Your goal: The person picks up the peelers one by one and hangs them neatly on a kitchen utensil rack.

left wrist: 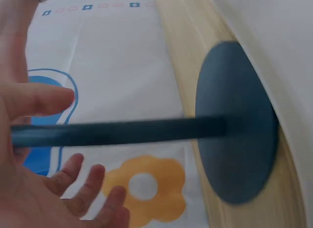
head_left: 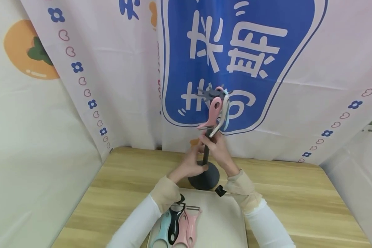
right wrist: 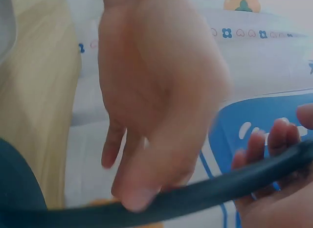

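Note:
A dark grey hanging stand (head_left: 206, 156) rises from a round base. Its hooked top carries a pink peeler (head_left: 215, 110), a white one (head_left: 224, 112) and a light blue one partly behind. My left hand (head_left: 190, 165) is at the lower pole, its thumb near the base; in the left wrist view its fingers spread loosely, the pole (left wrist: 122, 132) passing between thumb and fingers. Higher up, my right hand (head_left: 218, 148) is just under the peelers. In the right wrist view its loosely curved fingers (right wrist: 257, 145) lie behind the pole (right wrist: 234, 186).
A cream tray (head_left: 221, 220) sits on the wooden table (head_left: 294, 193), before the stand. On its left side lie a light blue peeler (head_left: 164, 227), a black peeler (head_left: 174, 220) and two pink peelers (head_left: 191, 227). Behind hangs a printed cloth (head_left: 136, 86) with a blue sign.

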The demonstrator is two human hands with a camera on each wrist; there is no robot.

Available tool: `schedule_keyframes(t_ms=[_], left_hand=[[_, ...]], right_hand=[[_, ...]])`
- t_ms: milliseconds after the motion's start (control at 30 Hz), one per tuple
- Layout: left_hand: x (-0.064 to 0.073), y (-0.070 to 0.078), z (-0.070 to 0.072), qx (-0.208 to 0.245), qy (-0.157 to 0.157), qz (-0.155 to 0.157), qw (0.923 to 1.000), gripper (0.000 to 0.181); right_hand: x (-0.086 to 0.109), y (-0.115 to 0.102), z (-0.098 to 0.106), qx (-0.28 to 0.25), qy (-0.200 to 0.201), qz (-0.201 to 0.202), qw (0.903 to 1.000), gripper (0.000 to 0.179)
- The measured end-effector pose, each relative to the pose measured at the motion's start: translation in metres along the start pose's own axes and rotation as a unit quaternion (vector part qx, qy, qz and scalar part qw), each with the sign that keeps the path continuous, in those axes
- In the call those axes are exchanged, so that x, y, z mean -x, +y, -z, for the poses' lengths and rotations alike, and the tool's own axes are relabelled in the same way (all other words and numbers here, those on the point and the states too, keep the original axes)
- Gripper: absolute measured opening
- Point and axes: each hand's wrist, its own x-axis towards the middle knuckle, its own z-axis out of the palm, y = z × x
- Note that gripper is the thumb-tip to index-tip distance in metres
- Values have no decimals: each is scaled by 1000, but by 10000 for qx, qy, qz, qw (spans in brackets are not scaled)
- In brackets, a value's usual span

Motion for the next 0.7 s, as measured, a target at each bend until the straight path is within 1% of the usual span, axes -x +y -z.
schedule_keyframes(t_ms=[67,100,200,267,333,433,500,567,633,700], left_hand=[[9,-1,7,-331,121,130,9993,64],[14,-1,10,-391,159,182,9989,64],[31,-2,19,-424,294,79,9986,56],[42,-1,24,-385,366,-47,9986,51],[53,-1,27,-417,373,-141,9983,46],[71,0,29,-504,308,-142,9982,39],[85,0,30,-519,122,21,9986,35],[102,1,32,-403,-238,263,9986,34],[119,4,34,-368,-693,552,9954,36],[135,8,35,-525,-1055,733,9903,41]], right_hand=[[-5,4,-4,-533,-34,-193,9984,21],[-8,7,-6,-766,-68,-299,9966,27],[-15,20,-10,-1181,-185,-482,9917,42],[-17,28,-11,-1182,-242,-532,9913,50],[-16,36,-12,-1101,-207,-517,9924,56],[-15,42,-11,-987,-49,-374,9944,60],[-14,44,-11,-902,65,-299,9955,61],[-13,44,-11,-855,96,-284,9959,61],[-12,44,-11,-845,73,-303,9959,60],[-10,44,-11,-863,35,-322,9957,59]])
